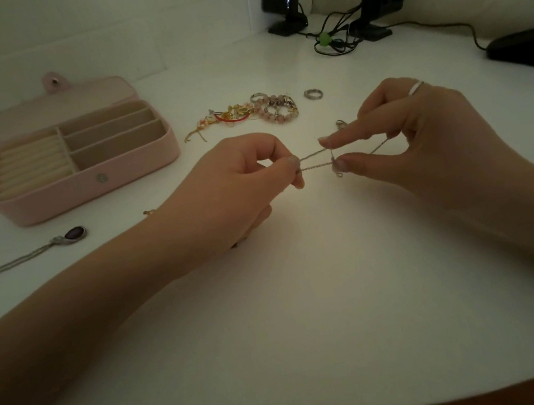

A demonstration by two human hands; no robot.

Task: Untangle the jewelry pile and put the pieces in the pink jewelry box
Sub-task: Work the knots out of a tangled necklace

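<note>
Left hand (pixel 248 177) and right hand (pixel 422 141) each pinch a thin chain (pixel 316 160), stretched between them above the tabletop's (pixel 310 317) middle. Pile (pixel 245 113) lies toward the far edge, a ring (pixel 313 94) just beside it. Pink box (pixel 79 161), lid open, sits far left; a pendant (pixel 73 234) lies near it.

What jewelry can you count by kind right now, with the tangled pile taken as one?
Thin chain held between both hands: 1
Pendant necklace: 1
Loose ring: 1
Ring worn on right hand: 1
Tangled pile: 1
Total: 5
</note>
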